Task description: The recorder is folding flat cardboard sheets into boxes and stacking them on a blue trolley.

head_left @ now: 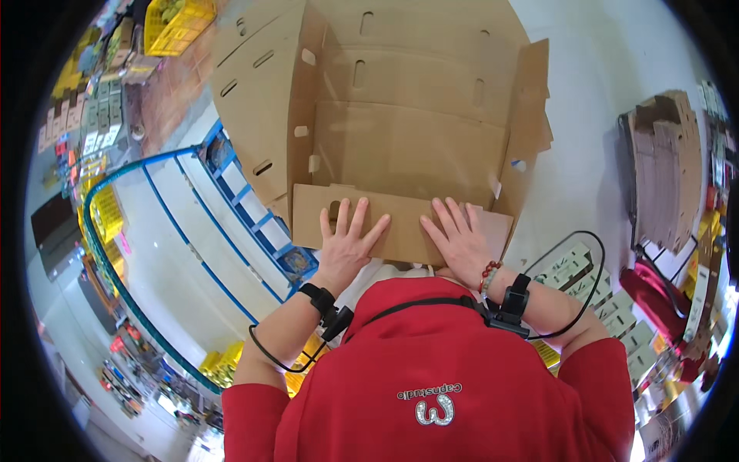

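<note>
A large brown cardboard box [416, 146], partly folded up with slots cut in its panels, lies in front of me. Its near flap [400, 223] stands up or leans inward along the side closest to my body. My left hand [348, 242] lies flat on the left part of that flap, fingers spread, close to an oval hand hole. On the flap's right part rests my right hand [460, 240], also flat with fingers apart. Neither hand grips anything. A beaded bracelet [488, 277] circles my right wrist, and both forearms carry black strapped devices.
A blue metal cart frame [177, 154] stands to the left, beside the box. Flattened cardboard [663, 169] is stacked on the right. Several light cartons [616, 308] sit near my right elbow. A yellow crate [178, 25] is at the far left.
</note>
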{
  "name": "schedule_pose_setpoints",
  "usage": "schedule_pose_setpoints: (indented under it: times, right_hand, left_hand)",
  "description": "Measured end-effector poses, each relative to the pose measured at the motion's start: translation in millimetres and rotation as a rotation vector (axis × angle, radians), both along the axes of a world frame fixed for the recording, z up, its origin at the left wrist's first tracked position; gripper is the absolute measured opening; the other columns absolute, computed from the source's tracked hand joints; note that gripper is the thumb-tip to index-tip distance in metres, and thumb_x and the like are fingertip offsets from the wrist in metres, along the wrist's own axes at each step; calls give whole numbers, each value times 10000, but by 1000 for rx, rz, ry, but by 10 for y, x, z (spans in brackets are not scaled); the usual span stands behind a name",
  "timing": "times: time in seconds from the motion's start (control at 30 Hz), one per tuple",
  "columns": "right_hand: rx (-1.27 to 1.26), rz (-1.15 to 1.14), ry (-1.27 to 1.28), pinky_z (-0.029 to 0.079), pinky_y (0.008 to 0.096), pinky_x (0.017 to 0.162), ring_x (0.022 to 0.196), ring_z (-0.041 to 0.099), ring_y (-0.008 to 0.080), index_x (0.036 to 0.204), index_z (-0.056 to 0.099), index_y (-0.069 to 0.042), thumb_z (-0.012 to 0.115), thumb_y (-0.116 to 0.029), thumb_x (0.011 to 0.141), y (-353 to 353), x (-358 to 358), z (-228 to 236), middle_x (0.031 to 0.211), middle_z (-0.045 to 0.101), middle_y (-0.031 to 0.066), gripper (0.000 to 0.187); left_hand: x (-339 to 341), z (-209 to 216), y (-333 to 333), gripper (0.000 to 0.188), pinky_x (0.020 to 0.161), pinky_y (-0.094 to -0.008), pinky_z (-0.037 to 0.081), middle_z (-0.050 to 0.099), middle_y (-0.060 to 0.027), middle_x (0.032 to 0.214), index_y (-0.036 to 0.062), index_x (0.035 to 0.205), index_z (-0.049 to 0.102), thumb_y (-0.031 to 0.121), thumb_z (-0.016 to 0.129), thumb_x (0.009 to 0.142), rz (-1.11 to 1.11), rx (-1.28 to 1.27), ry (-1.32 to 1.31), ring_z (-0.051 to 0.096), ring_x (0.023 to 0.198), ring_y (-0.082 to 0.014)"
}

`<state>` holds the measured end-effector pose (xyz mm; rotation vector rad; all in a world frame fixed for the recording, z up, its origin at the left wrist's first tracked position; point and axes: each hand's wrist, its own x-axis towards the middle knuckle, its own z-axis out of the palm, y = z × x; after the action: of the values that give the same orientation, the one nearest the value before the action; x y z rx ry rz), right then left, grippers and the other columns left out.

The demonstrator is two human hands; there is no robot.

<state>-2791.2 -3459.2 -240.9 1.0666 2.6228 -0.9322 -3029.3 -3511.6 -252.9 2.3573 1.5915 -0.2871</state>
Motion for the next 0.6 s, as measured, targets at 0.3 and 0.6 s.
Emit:
schedule_pose_setpoints:
  times: [0.3, 0.6]
  right_hand:
    - [129, -153, -80, 215, 578, 973, 1257, 220, 387, 1345, 261, -158, 519, -44, 727, -384, -54, -345, 1371, 206, 205, 679]
    - [-331, 44, -82, 253, 512, 976, 1167, 379, 374, 1282, 353, -158, 536, -66, 722, -349, -4, -495, 1226, 398, 229, 596]
  left_hand:
    - [-98, -151, 67, 632, 886, -547, 294, 338, -148, 1304, 210, 1272, 385, 211, 618, 684, -122, 22, -26, 333, 1166, -342]
    - [-263, -344, 29, 524, 929, -520, 305, 462, -135, 1169, 70, 1196, 426, 90, 581, 696, -153, -474, -238, 453, 1076, -314]
